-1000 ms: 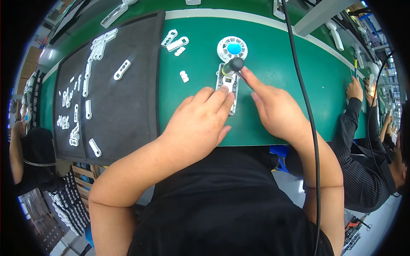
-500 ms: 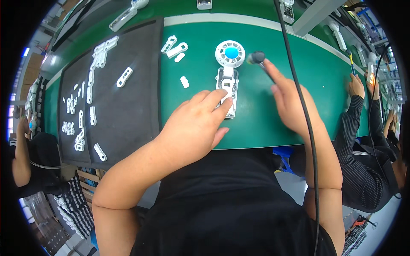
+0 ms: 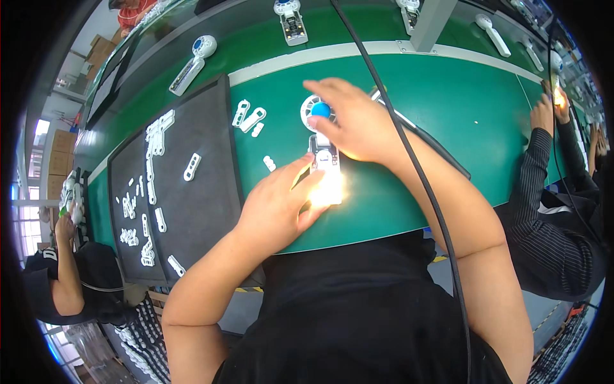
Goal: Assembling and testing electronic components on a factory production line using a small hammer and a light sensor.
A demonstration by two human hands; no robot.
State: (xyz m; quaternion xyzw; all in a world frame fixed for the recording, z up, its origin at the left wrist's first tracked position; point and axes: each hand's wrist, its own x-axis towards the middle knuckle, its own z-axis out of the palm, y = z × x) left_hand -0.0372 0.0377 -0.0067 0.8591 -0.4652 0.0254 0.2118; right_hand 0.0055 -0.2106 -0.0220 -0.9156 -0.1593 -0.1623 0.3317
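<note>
In the head view, holds the glowing lower part of the white device [image 3: 323,152] on the green work surface [image 3: 492,153] with the left hand [image 3: 275,201], fingers and thumb narrowed about its left side and bottom; spreads the right hand [image 3: 358,125] wide over the round head [image 3: 307,111], thumb close to the blue centre [image 3: 321,110]; cannot tell whether pressing there or just hovering; could skew or slide the device by pushing unevenly, with glare masking any slip at the lower end; could knock away the small white piece [image 3: 269,163] just beside the left hand by turning that wrist; could nudge the dark-handled tool [image 3: 441,152] near the right forearm [image 3: 460,198], or snag the black cable [image 3: 419,161], by swinging that arm outward.
</note>
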